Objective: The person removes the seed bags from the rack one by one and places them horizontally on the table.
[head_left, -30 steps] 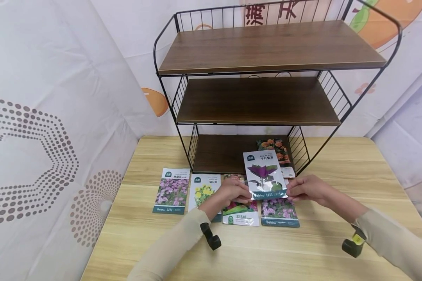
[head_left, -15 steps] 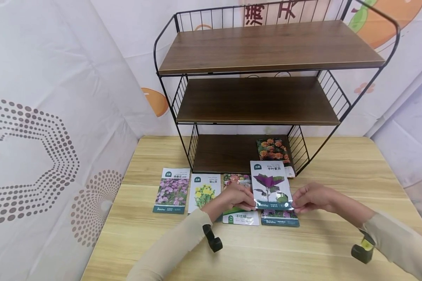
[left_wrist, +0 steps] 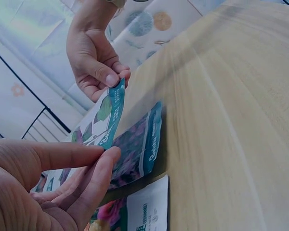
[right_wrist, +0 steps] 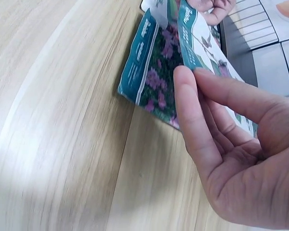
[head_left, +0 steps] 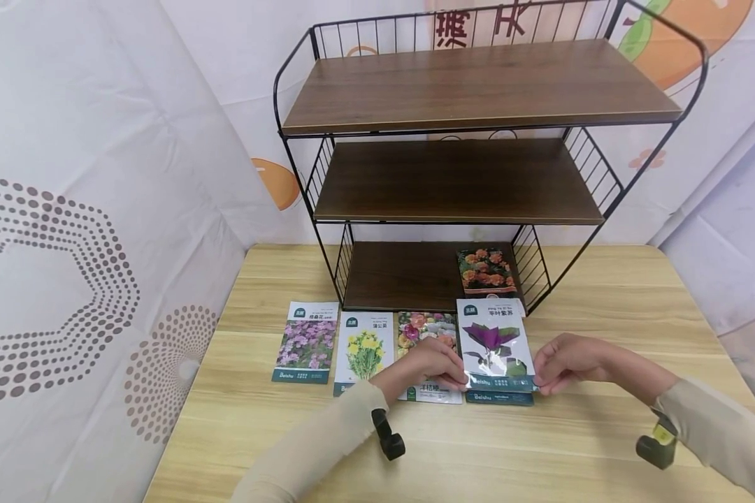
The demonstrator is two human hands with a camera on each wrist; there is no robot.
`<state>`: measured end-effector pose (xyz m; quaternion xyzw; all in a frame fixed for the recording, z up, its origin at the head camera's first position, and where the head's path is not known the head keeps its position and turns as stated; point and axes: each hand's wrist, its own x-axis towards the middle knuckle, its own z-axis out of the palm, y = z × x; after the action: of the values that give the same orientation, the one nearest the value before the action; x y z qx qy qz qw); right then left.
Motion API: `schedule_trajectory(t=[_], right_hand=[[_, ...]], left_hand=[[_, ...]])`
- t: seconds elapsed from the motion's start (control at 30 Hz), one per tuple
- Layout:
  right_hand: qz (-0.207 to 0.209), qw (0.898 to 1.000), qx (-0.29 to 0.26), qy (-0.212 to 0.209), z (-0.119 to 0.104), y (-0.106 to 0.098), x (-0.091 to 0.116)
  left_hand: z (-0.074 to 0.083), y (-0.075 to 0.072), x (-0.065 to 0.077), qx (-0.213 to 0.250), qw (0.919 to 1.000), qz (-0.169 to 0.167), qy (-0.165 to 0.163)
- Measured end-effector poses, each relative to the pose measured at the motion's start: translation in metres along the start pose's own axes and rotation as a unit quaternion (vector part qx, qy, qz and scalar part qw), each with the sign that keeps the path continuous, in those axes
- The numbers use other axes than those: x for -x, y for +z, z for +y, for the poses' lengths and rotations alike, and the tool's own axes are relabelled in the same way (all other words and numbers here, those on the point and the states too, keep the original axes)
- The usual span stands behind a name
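Both hands hold one seed packet (head_left: 492, 344), white with a purple-leaved plant and a teal band, by its two lower corners. My left hand (head_left: 433, 363) pinches the left corner, and my right hand (head_left: 569, 361) pinches the right one between thumb and finger. Beneath it lies a packet with pink-purple flowers (right_wrist: 159, 82), mostly covered in the head view; the wrist views show the held packet raised above it at a slant. Left of these, partly under my left hand, is a packet of mixed blooms (head_left: 424, 332).
A yellow-flower packet (head_left: 365, 349) and another purple-flower packet (head_left: 306, 346) lie further left on the wooden table (head_left: 478, 454). Behind stands a black wire rack with brown shelves (head_left: 459, 178). On its bottom shelf, at the right, lies an orange-flower packet (head_left: 486, 271).
The held packet has come toward me and slightly right, off the rack's edge and over the purple-flower packet. Both hands moved along with it, keeping their pinch on its corners.
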<state>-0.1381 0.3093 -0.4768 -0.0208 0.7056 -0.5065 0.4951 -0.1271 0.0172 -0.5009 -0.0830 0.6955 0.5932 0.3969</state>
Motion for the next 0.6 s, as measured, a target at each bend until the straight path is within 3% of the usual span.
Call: schedule_trajectory(t=[0.6], right_hand=[[-0.053,0.999,-0.012,-0.003,0.036,-0.016,0.01]], left_hand=[[-0.013,0.038,-0.002,0.026,0.9996,0.007,0.003]])
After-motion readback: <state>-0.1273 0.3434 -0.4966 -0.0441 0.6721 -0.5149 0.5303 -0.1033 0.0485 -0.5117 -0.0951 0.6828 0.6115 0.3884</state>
